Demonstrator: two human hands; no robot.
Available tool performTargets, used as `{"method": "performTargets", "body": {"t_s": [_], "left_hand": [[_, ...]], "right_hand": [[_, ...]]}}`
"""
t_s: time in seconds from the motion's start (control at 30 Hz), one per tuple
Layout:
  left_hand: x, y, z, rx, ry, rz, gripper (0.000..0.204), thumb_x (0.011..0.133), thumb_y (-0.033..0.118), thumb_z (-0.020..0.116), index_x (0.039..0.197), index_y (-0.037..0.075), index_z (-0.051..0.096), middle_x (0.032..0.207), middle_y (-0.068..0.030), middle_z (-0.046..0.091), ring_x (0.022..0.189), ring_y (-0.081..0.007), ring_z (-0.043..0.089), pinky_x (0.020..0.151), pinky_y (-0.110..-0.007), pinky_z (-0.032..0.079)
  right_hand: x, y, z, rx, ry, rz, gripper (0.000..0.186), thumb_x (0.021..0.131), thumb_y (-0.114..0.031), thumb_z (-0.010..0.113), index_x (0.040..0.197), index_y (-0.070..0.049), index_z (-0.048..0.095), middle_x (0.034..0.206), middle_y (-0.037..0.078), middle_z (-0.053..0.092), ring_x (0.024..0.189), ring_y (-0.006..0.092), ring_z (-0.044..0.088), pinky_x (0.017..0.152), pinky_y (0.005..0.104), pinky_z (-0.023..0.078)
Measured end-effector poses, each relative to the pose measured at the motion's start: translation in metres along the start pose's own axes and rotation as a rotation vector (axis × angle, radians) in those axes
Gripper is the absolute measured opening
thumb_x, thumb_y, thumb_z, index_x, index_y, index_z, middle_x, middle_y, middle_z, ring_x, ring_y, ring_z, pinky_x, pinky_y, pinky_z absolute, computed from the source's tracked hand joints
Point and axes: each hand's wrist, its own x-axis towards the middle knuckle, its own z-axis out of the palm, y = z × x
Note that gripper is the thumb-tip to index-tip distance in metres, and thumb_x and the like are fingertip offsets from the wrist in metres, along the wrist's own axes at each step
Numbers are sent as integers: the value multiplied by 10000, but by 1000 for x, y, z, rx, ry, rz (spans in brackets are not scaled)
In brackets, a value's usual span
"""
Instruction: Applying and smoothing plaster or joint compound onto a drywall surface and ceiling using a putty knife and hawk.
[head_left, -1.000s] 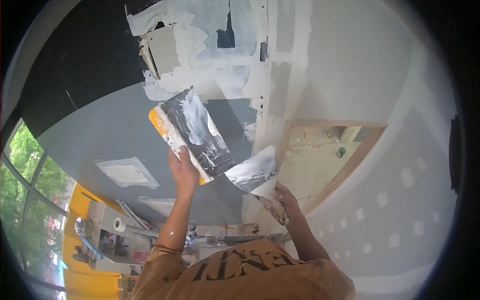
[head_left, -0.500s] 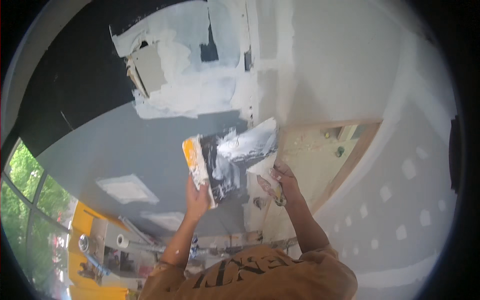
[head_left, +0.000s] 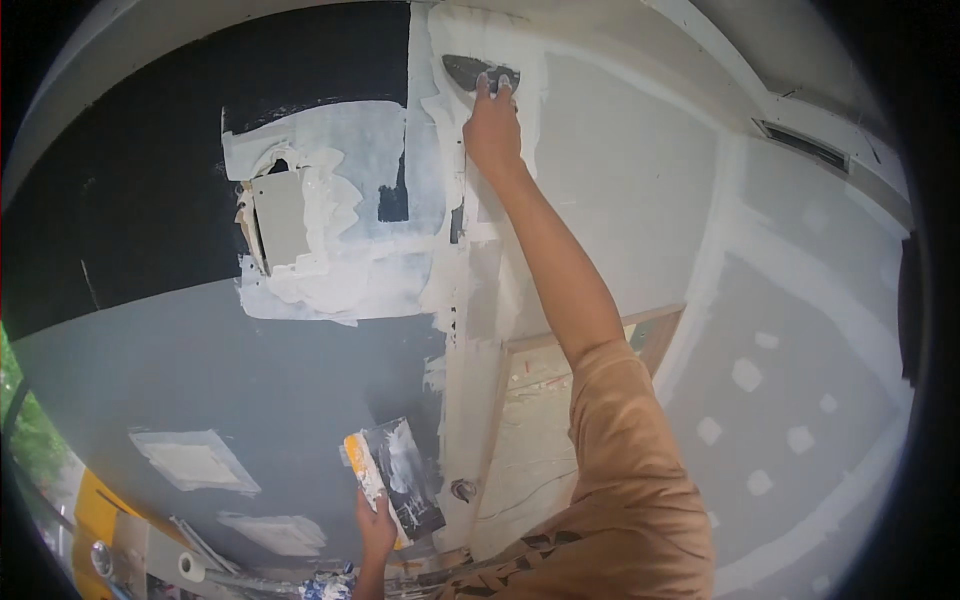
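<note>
1. Nearest you, your left hand point(head_left: 376, 522) is low in view, fingers wrapped closed around the yellow-edged end of the mud hawk point(head_left: 398, 482). This flat dark tray is the only carrier here, and it bears smears of white joint compound point(head_left: 404, 462) on its upper face.
2. Just right of the hawk stands the unfinished door opening point(head_left: 560, 440) with its bare wooden frame.
3. Farther up, your right arm stretches full length, and your right hand point(head_left: 492, 128) presses the taping knife point(head_left: 472, 70) flat against the wall, fingers spread over the blade's back, gripping it.
4. The knife lies on the wet white seam point(head_left: 450, 200), high on the wall.
5. Left of that seam sits the patched hole point(head_left: 285, 215), ringed with thick compound, against the black painted area point(head_left: 150, 180).
</note>
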Motion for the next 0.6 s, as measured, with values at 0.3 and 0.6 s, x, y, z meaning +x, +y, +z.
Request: {"method": "performTargets", "body": {"t_s": [0.3, 0.6], "left_hand": [[-3, -36, 8, 87, 76, -3, 351, 1032, 181, 499, 1271, -74, 532, 1091, -192, 645, 994, -272, 595, 928, -387, 460], [-5, -24, 4, -14, -33, -60, 347, 1045, 124, 495, 1328, -76, 497, 1163, -176, 628, 1019, -251, 580, 935, -360, 455]], "right_hand": [[-75, 25, 52, 67, -48, 50, 703, 775, 56, 600, 1451, 84, 410, 1423, 413, 389, 1141, 514, 588, 977, 482, 520], [-56, 59, -10, 12, -123, -30, 670, 788, 16, 581, 1450, -27, 491, 1418, 312, 490, 1194, 467, 574, 1019, 502, 490]]}}
